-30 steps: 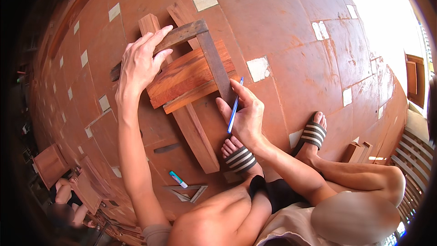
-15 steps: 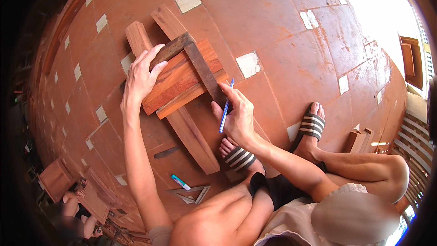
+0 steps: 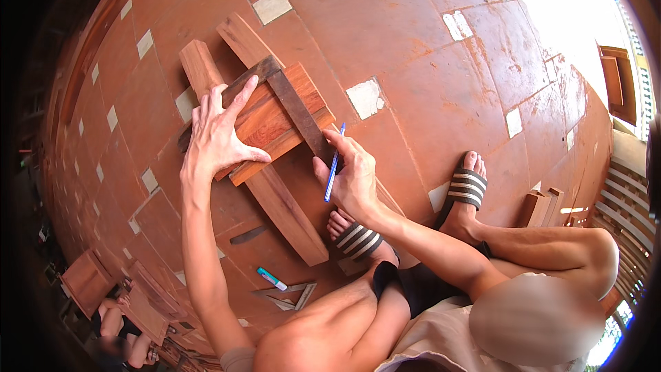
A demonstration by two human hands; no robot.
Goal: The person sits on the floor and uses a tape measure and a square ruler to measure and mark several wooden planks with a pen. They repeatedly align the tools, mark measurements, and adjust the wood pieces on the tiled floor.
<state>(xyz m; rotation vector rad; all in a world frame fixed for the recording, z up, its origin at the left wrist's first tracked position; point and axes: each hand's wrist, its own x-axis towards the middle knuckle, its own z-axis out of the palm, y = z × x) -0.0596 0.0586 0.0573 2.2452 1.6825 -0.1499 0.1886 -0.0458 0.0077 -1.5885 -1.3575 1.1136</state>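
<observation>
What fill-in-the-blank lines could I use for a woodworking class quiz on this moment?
1. The right hand holds a ____ pen.
2. The left hand presses flat on the wooden ____.
3. The dark try square lies ____ the boards.
4. Both feet wear striped ____.

Missing: blue; boards; on; sandals
</observation>
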